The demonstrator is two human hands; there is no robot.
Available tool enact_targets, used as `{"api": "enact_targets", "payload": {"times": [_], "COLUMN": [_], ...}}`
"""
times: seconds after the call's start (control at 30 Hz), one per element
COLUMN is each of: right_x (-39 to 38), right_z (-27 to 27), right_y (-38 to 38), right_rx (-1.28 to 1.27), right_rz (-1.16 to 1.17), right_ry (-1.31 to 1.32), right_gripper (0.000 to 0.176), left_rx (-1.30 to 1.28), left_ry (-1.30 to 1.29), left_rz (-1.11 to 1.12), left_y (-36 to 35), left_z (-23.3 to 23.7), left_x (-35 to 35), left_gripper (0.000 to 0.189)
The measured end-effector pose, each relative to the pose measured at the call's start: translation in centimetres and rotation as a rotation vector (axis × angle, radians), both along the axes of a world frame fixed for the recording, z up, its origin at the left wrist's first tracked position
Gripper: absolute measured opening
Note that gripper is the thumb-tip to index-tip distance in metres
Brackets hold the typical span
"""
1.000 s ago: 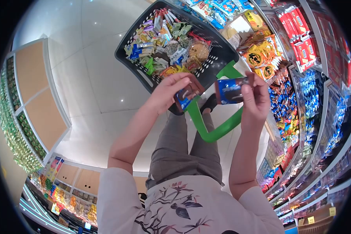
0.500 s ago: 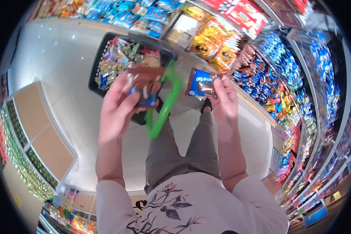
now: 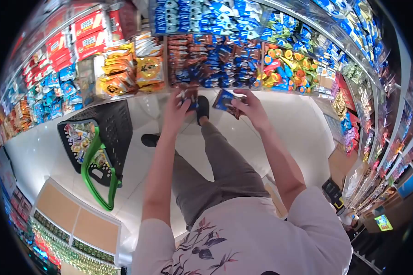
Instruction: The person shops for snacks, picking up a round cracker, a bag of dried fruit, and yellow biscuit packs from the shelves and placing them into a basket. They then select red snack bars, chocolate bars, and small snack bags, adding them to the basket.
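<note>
My left hand (image 3: 174,113) is closed on a brown and blue snack packet (image 3: 190,96), its thumb across the front. My right hand (image 3: 253,110) pinches a blue and brown snack packet (image 3: 224,100) by its right side. Both packets are held apart, in front of a shelf bin (image 3: 206,59) full of brown and dark blue packets. To the left on the floor is a black shopping basket (image 3: 117,126) with a green handle (image 3: 88,167) and assorted small wrapped snacks inside. Lettering on the packets is too blurred to read.
Yellow-orange packets (image 3: 118,75) fill a bin left of the brown ones. Colourful bottle-shaped packs (image 3: 289,68) lie to the right. Shelves of blue packets (image 3: 206,16) rise behind. My shoe (image 3: 203,111) is near the shelf base. A wooden-fronted display (image 3: 62,208) stands at lower left.
My view and body have turned right, so the basket now appears farther left and the brown-packet bin is straight ahead. Both hands still hold their packets, now closer to the bin.
</note>
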State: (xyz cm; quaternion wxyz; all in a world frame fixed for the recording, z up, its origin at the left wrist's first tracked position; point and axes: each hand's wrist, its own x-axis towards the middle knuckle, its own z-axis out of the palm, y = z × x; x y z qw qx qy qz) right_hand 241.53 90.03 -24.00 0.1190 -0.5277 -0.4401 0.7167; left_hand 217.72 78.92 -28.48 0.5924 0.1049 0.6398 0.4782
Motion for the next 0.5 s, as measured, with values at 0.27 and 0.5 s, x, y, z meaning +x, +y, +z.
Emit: {"api": "enact_targets", "payload": {"times": [0.27, 0.5], "right_x": [9.4, 5.0], "right_z": [-15.1, -17.0], "right_y": [10.2, 14.8], "right_rx": [0.124, 0.685], "right_rz": [-0.032, 0.282], "right_ry": [-0.135, -0.394], "right_gripper": [0.046, 0.037], "left_rx": [0.039, 0.256], "left_ry": [0.459, 0.809], "left_rz": [-0.492, -0.721], "left_y": [13.2, 17.5], "left_z": [-12.2, -14.0], "left_x": [6.6, 8.9], "left_gripper": [0.037, 0.035]}}
